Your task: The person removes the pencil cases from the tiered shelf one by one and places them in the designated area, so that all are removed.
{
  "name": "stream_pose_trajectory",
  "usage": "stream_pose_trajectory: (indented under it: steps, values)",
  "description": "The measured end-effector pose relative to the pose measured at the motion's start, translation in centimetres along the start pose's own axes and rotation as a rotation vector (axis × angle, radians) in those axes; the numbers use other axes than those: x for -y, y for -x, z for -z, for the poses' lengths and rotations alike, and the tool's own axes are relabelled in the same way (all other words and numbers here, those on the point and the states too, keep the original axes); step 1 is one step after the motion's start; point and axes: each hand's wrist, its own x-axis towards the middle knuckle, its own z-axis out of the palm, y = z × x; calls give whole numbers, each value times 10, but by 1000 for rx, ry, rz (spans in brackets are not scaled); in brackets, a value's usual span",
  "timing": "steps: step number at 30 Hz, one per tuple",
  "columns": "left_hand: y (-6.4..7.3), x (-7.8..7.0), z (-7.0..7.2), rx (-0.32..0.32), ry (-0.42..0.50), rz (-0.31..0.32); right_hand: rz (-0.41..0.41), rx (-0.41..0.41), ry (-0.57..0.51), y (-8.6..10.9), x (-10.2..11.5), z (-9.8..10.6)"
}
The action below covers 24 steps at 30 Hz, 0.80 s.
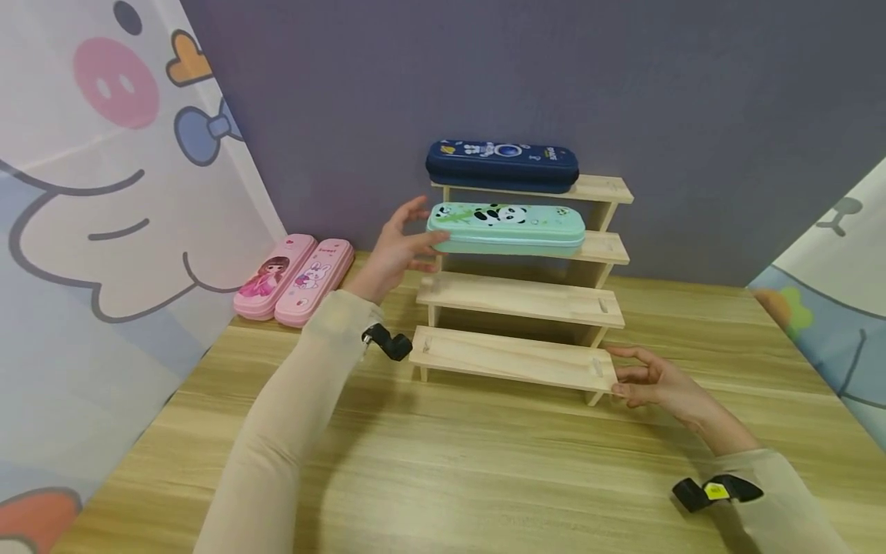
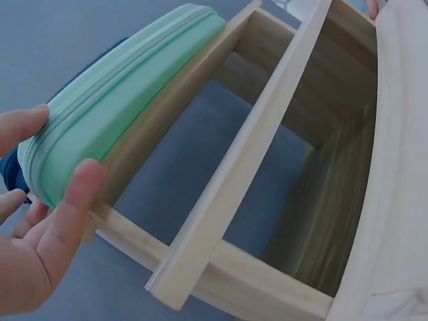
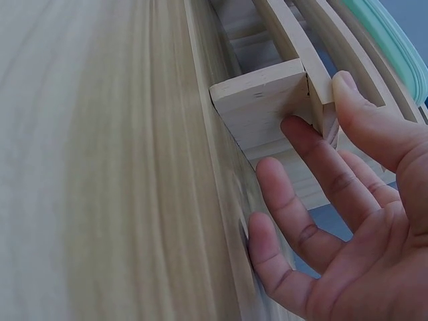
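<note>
A mint-green pencil case (image 1: 508, 228) with a panda picture lies along the second step from the top of a wooden stepped rack (image 1: 522, 300). My left hand (image 1: 396, 252) holds its left end; in the left wrist view the thumb (image 2: 85, 182) is at its lower side and a finger (image 2: 23, 127) touches the zipper edge. At the rack's lower right, my right hand (image 1: 657, 388) pinches the corner of the lowest step, thumb (image 3: 351, 97) above and index finger beneath. A navy pencil case (image 1: 501, 165) with a space print sits on the top step.
Two pink pencil cases, one with a girl (image 1: 273, 277) and one with a rabbit (image 1: 314, 282), lie side by side on the wood-grain table (image 1: 450, 462) at the left. Behind the rack stands a grey panel (image 1: 623, 85). Printed cartoon cloths (image 1: 104, 208) hang at both sides.
</note>
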Motion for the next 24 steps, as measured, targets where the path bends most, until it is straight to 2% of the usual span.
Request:
stream_pose_trajectory:
  steps: [4,12,17,24]
  values:
    - [2,1,-3,29,-12,5,-5,3,-1,1,-1,0]
    - [11,1,-14,131,1,26,-5,9,-9,1,-2,-1]
    - [15,-1,-20,111,32,54,4,13,-13,0,-2,0]
    - [19,1,-24,59,72,56,0,5,0,0,0,0]
